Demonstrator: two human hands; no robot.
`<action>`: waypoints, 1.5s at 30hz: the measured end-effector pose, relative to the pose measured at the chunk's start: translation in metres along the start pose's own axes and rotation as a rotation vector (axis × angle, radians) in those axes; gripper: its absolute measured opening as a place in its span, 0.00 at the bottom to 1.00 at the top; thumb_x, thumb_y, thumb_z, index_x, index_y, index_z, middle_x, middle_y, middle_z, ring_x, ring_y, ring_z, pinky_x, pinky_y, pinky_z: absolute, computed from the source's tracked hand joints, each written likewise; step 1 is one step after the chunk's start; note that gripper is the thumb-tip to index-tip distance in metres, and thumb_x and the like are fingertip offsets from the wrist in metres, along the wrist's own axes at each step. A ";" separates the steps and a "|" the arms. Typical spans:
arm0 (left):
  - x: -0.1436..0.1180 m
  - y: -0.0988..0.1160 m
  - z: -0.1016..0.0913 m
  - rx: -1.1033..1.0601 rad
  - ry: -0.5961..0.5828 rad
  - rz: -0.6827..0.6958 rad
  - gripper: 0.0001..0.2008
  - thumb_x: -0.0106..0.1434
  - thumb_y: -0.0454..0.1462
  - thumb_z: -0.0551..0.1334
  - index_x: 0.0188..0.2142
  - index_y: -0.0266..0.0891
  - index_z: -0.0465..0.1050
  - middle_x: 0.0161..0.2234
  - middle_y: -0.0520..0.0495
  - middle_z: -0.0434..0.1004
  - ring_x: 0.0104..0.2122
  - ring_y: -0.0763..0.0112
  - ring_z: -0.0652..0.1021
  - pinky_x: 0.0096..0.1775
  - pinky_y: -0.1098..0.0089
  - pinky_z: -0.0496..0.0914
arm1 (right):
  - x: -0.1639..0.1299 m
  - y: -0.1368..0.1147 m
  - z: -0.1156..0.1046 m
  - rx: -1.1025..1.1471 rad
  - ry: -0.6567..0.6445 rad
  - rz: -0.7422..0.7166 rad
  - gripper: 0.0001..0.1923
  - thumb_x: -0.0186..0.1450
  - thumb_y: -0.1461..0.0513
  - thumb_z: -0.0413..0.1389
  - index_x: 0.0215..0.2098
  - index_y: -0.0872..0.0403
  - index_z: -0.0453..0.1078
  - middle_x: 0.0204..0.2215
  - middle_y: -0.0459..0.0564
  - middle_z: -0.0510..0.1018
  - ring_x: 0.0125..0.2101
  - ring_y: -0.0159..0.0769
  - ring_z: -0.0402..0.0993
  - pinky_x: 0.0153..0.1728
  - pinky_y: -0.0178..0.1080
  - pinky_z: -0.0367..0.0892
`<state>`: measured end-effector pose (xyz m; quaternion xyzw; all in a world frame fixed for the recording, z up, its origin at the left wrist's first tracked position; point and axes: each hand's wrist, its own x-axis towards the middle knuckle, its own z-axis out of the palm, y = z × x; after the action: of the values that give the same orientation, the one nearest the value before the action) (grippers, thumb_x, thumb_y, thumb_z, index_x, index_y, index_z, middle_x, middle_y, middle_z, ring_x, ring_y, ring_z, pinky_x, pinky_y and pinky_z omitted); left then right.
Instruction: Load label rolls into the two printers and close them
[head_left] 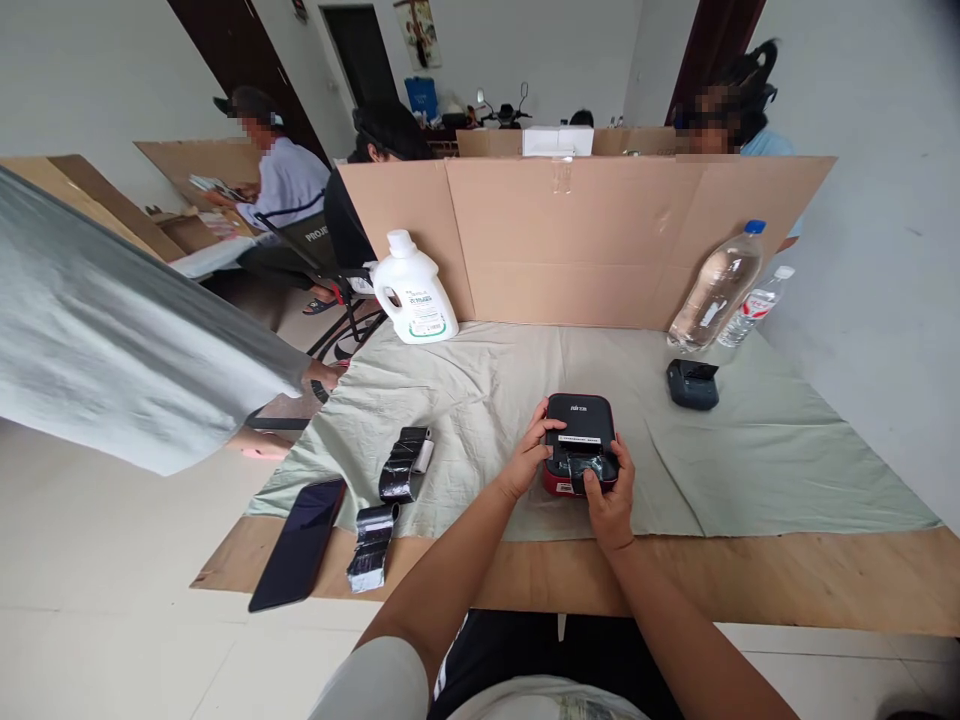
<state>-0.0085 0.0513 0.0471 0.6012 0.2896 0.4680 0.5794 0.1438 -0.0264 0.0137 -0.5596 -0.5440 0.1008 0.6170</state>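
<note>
Flanking the small black-and-red printer [579, 440] on the counter [750, 580], both hands meet it. The left hand [525, 462] clasps its 9 o'clock side; the right hand [611, 500] grips the 6 o'clock edge, thumb pressing the dark film strip [589, 468]. Forearms converge from 6 o'clock.

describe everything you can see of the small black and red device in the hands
The device is a small rounded box, black on top with a red base, seemingly plastic. It lies flat on the green cloth near the table's front edge. A shiny dark strip sits at its front opening. The left hand grips its left side; the right hand presses the front.
</note>
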 end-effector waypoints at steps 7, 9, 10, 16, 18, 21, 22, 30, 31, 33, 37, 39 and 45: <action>0.003 -0.005 0.004 0.089 0.037 0.027 0.27 0.46 0.34 0.53 0.49 0.42 0.67 0.69 0.54 0.40 0.68 0.56 0.41 0.65 0.56 0.41 | -0.003 0.002 0.003 0.016 0.007 0.075 0.36 0.63 0.52 0.54 0.65 0.53 0.49 0.61 0.60 0.59 0.61 0.46 0.57 0.61 0.55 0.56; 0.003 -0.006 0.003 0.104 0.025 0.018 0.30 0.47 0.34 0.53 0.52 0.42 0.65 0.69 0.53 0.37 0.68 0.57 0.42 0.65 0.56 0.43 | -0.003 0.001 0.003 0.013 0.002 0.089 0.37 0.63 0.52 0.55 0.65 0.53 0.48 0.61 0.60 0.59 0.61 0.46 0.57 0.60 0.55 0.56; 0.004 -0.005 0.002 0.097 0.020 0.010 0.32 0.47 0.33 0.53 0.54 0.43 0.64 0.70 0.53 0.36 0.68 0.57 0.43 0.65 0.56 0.45 | -0.002 0.000 0.003 0.013 -0.002 0.092 0.38 0.63 0.52 0.55 0.66 0.53 0.47 0.61 0.60 0.59 0.61 0.46 0.57 0.60 0.55 0.56; 0.016 0.012 -0.010 0.127 -0.017 -0.090 0.41 0.50 0.33 0.60 0.64 0.46 0.53 0.68 0.51 0.44 0.66 0.55 0.52 0.63 0.58 0.52 | -0.002 0.005 0.000 0.080 -0.039 0.044 0.36 0.63 0.50 0.53 0.65 0.52 0.49 0.62 0.59 0.59 0.62 0.47 0.56 0.60 0.58 0.55; 0.023 0.020 -0.011 0.148 -0.011 -0.144 0.41 0.52 0.35 0.61 0.65 0.47 0.51 0.66 0.49 0.52 0.62 0.57 0.60 0.60 0.59 0.58 | -0.001 0.007 -0.002 0.138 -0.060 0.022 0.36 0.65 0.48 0.50 0.66 0.52 0.48 0.63 0.59 0.57 0.62 0.48 0.55 0.61 0.58 0.55; 0.031 0.029 -0.006 0.250 0.082 -0.178 0.37 0.56 0.37 0.62 0.64 0.45 0.52 0.63 0.45 0.58 0.54 0.62 0.69 0.53 0.61 0.66 | -0.001 0.009 -0.004 0.201 -0.090 0.000 0.37 0.66 0.44 0.44 0.67 0.53 0.47 0.64 0.59 0.56 0.63 0.48 0.54 0.62 0.58 0.52; 0.033 0.030 -0.003 0.333 0.158 -0.184 0.35 0.56 0.37 0.62 0.62 0.43 0.55 0.61 0.42 0.60 0.50 0.63 0.71 0.50 0.61 0.68 | -0.001 0.010 -0.005 0.211 -0.097 -0.005 0.36 0.67 0.43 0.42 0.67 0.53 0.47 0.64 0.59 0.56 0.63 0.48 0.54 0.62 0.58 0.52; 0.050 0.050 0.027 1.127 -0.060 -0.135 0.08 0.58 0.33 0.60 0.38 0.42 0.74 0.37 0.49 0.79 0.40 0.65 0.77 0.48 0.63 0.67 | -0.001 0.013 -0.006 0.254 -0.076 -0.017 0.31 0.70 0.47 0.39 0.66 0.51 0.50 0.64 0.56 0.57 0.63 0.46 0.54 0.62 0.58 0.52; 0.056 0.053 0.031 1.220 -0.168 -0.135 0.09 0.57 0.33 0.61 0.38 0.43 0.75 0.39 0.48 0.80 0.42 0.62 0.77 0.50 0.61 0.66 | -0.001 0.013 -0.006 0.247 -0.072 -0.019 0.30 0.70 0.48 0.39 0.66 0.51 0.50 0.64 0.56 0.57 0.64 0.46 0.54 0.62 0.58 0.53; 0.069 0.056 0.038 1.377 -0.341 -0.160 0.12 0.55 0.33 0.63 0.40 0.41 0.77 0.42 0.44 0.80 0.46 0.56 0.76 0.53 0.57 0.62 | 0.000 0.013 -0.006 0.231 -0.068 -0.024 0.29 0.70 0.49 0.39 0.65 0.51 0.51 0.64 0.56 0.58 0.63 0.45 0.55 0.62 0.57 0.54; 0.089 0.049 0.050 1.501 -0.502 -0.272 0.11 0.50 0.32 0.66 0.35 0.35 0.79 0.39 0.33 0.80 0.47 0.46 0.76 0.54 0.53 0.59 | 0.000 0.014 -0.008 0.201 -0.070 -0.013 0.28 0.70 0.50 0.40 0.65 0.53 0.52 0.62 0.58 0.60 0.63 0.46 0.56 0.61 0.58 0.55; 0.092 0.043 0.055 1.502 -0.473 -0.315 0.08 0.50 0.31 0.66 0.32 0.34 0.79 0.38 0.29 0.79 0.47 0.44 0.75 0.54 0.51 0.58 | 0.000 0.015 -0.008 0.203 -0.069 -0.009 0.28 0.70 0.50 0.41 0.64 0.54 0.53 0.62 0.59 0.60 0.62 0.46 0.56 0.61 0.58 0.54; 0.087 0.046 0.058 1.414 -0.348 -0.324 0.15 0.51 0.32 0.66 0.40 0.34 0.76 0.44 0.29 0.77 0.50 0.47 0.74 0.54 0.54 0.60 | 0.001 0.019 -0.007 0.194 -0.085 0.030 0.31 0.69 0.48 0.41 0.65 0.55 0.52 0.61 0.61 0.60 0.61 0.48 0.57 0.60 0.59 0.54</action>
<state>0.0689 0.0964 0.1174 0.8455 0.5109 -0.0231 0.1536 0.1583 -0.0231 0.0008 -0.5006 -0.5490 0.1857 0.6430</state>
